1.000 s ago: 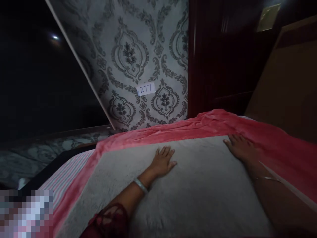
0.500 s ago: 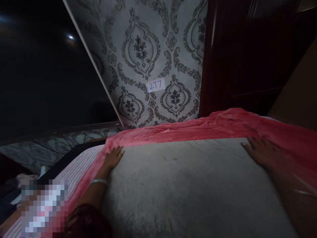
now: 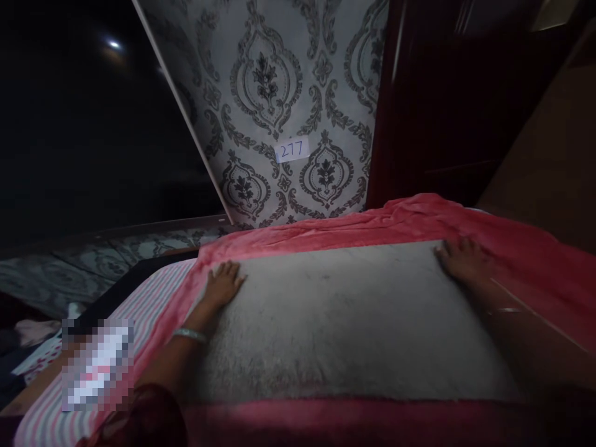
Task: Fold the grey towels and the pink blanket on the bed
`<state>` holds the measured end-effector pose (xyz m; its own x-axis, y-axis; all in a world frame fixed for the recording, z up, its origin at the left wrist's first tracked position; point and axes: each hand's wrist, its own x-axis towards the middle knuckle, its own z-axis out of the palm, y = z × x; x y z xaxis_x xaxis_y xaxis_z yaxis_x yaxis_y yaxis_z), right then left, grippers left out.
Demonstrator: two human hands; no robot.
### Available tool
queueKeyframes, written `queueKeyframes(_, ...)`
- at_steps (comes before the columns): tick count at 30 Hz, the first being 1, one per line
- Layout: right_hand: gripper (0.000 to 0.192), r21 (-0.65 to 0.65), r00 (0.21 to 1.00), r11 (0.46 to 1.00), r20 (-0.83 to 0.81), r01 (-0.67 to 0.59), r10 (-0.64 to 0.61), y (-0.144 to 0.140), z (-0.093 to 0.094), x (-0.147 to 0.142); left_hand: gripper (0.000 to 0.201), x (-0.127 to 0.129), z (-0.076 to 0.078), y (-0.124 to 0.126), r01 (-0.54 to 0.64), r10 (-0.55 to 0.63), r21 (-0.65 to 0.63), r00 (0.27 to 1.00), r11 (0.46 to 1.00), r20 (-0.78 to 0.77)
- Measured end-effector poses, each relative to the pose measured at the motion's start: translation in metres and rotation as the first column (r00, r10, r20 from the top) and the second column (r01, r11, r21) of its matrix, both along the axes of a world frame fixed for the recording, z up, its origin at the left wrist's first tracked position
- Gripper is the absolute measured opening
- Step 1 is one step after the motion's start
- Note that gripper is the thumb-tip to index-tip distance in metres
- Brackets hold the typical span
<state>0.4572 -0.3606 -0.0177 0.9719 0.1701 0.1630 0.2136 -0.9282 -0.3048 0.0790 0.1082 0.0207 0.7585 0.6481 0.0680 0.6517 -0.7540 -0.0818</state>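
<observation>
Two flat, unclenched hands press the far corners of a grey blanket (image 3: pixel 344 323) at mid-frame.
Left hand (image 3: pixel 223 284) lies on its left corner, right hand (image 3: pixel 465 261) on its right corner, neither grasping; pink cover (image 3: pixel 535 273) borders every edge, striped sheet (image 3: pixel 139 310) shows lower left, patterned wall (image 3: pixel 288 93) with its label (image 3: pixel 292 149) stands beyond.

Two hands lie flat, the left hand (image 3: pixel 223 284) at centre left and the right hand (image 3: pixel 463 259) at centre right. One grey fuzzy blanket (image 3: pixel 344 323) fills the middle, on one pink blanket (image 3: pixel 526 261). One striped sheet (image 3: pixel 144 304) shows at lower left. Two bangles: one silver bangle (image 3: pixel 190 335), one thin bangle (image 3: pixel 507 310). One numbered label (image 3: pixel 292 149) sits at upper centre.
</observation>
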Motion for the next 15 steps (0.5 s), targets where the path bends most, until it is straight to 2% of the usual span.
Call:
queueKeyframes(2,0.063,0.003,0.995,0.998,0.084,-0.056,0.056,0.024,0.008,-0.021,0.061,0.006,-0.007,-0.036,0.147,-0.148,-0.024,0.989,0.989,-0.007)
queueKeyframes(3,0.061,-0.025,0.979,0.987,0.127,-0.159,0.161,0.041,0.011,-0.037,0.061,0.008,-0.011,-0.054,0.232,-0.232,-0.039,0.973,0.972,0.003)
queueKeyframes(4,0.059,-0.068,0.945,0.953,0.129,-0.295,0.302,0.06,0.012,-0.057,0.061,0.01,-0.015,-0.072,0.307,-0.307,-0.054,0.952,0.95,0.016)
queueKeyframes(6,0.056,-0.125,0.812,0.816,0.092,-0.565,0.576,0.1,0.011,-0.104,0.061,0.012,-0.023,-0.103,0.423,-0.421,-0.071,0.906,0.903,0.047)
queueKeyframes(7,0.056,-0.138,0.736,0.739,0.076,-0.66,0.672,0.12,0.008,-0.128,0.062,0.013,-0.027,-0.115,0.455,-0.452,-0.076,0.89,0.887,0.059)
queueKeyframes(9,0.057,-0.129,0.606,0.604,0.025,-0.787,0.795,0.15,0.001,-0.173,0.062,0.014,-0.034,-0.131,0.467,-0.461,-0.072,0.884,0.882,0.078)
queueKeyframes(11,0.058,-0.11,0.516,0.513,0.006,-0.851,0.857,0.168,-0.006,-0.199,0.062,0.015,-0.04,-0.137,0.45,-0.444,-0.055,0.891,0.891,0.096)
queueKeyframes(13,0.059,-0.109,0.501,0.498,0.004,-0.86,0.866,0.17,-0.011,-0.201,0.062,0.015,-0.043,-0.137,0.439,-0.433,-0.046,0.896,0.897,0.103)
queueKeyframes(15,0.06,-0.134,0.575,0.57,0.001,-0.811,0.818,0.154,-0.012,-0.179,0.061,0.015,-0.044,-0.136,0.438,-0.432,-0.049,0.896,0.898,0.098)
